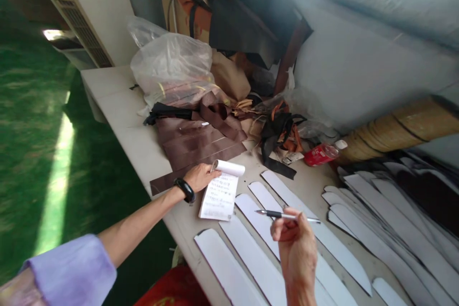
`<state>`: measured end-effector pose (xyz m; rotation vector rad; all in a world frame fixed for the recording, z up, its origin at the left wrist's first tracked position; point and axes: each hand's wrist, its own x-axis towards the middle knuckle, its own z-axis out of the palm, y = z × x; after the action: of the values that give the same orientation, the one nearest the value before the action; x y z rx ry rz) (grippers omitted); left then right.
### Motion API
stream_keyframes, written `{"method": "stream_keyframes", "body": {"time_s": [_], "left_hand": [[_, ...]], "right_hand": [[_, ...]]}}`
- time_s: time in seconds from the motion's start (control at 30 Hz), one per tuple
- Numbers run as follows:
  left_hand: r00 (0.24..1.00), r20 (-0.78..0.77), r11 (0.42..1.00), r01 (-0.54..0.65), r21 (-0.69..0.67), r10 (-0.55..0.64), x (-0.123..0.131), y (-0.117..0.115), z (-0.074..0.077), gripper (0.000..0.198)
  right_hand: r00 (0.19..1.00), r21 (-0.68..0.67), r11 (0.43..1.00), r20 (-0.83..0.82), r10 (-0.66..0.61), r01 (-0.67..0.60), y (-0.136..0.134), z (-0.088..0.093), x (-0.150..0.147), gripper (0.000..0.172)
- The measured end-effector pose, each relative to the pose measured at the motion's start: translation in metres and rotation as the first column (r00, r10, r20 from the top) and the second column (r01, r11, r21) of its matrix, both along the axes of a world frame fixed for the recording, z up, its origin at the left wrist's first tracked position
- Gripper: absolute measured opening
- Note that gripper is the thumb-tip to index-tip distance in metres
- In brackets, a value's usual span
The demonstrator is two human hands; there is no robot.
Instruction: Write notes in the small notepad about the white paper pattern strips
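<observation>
My left hand (198, 178), with a dark band on the wrist, grips the upper left edge of a small notepad (219, 197). The notepad's top pages are curled over, and the page facing up carries handwritten lines too small to read. My right hand (297, 244) is closed around a pen (274, 213) with a dark grip, its tip pointing left toward the notepad but apart from it. Under and around the right hand lie several long white strips (226, 265) with rounded ends, side by side on the table.
Brown sheet material (190, 141) lies beyond the notepad on the table (124, 112). Behind it are a clear plastic bag (172, 57) and tangled dark straps (278, 136). A red-labelled bottle (322, 154) rests near a yellowish roll (398, 126). More white pieces (380, 201) are piled at right.
</observation>
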<state>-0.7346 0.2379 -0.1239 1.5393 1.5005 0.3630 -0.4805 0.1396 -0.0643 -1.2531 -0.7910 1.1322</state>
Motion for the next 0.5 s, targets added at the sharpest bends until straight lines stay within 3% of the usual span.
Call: {"method": "stream_keyframes", "body": {"time_s": [0.17,0.33,0.4,0.5], "left_hand": [[0.985,-0.173,1.0,0.029,0.0,-0.029,0.002,0.014,-0.004,0.035],[0.955,-0.293,0.998,0.052,0.026,-0.042,0.005,0.024,-0.009,0.035],[0.947,-0.318,0.997,0.064,0.039,-0.048,0.005,0.028,-0.011,0.035],[0.94,-0.336,0.994,0.09,0.061,-0.064,0.005,0.031,-0.014,0.036]], "right_hand": [[0.999,-0.083,0.997,-0.05,-0.005,0.001,-0.017,-0.032,-0.003,0.028],[0.999,-0.129,0.991,-0.036,0.014,-0.018,-0.021,-0.051,-0.012,0.024],[0.998,-0.099,0.994,0.041,0.046,-0.042,-0.022,-0.055,-0.019,0.02],[0.943,0.052,0.994,0.324,0.078,-0.1,-0.022,-0.058,-0.033,0.015]]}}
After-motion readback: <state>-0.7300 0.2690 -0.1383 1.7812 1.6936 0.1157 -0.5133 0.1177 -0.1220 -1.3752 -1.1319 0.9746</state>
